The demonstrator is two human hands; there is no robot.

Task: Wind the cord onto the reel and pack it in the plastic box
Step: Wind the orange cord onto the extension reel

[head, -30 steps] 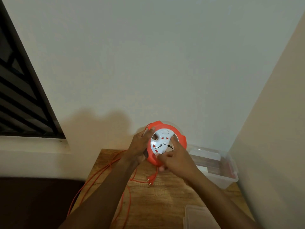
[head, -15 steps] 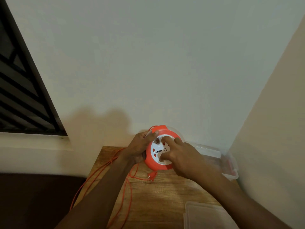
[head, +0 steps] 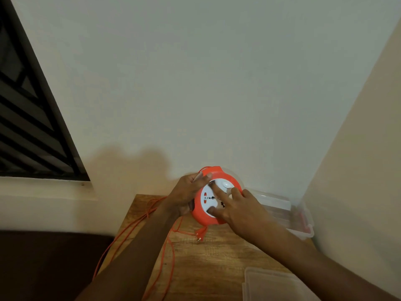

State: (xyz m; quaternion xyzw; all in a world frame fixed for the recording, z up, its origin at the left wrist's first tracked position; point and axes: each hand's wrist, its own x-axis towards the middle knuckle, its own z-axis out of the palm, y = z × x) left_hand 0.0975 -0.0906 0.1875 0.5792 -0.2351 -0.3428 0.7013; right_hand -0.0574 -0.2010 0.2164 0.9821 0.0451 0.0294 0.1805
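One reel (head: 217, 197), one box (head: 288, 211): your left hand (head: 188, 195) grips the reel's nine-o'clock rim, right hand (head: 240, 210) fingers spread flat on its face

The reel (head: 217, 197) is smooth orange plastic with a glossy white plastic face. The cord (head: 134, 227) looks like thin orange rubbery sheathing. The box (head: 301, 216) and lid (head: 273, 287) are clear plastic. The table (head: 208, 255) is grained wood, the wall (head: 195, 83) matt paint.

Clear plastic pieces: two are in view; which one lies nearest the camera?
The flat lid at the table's near right corner. The other piece, the deep plastic box, sits farther back against the wall, behind the right hand.
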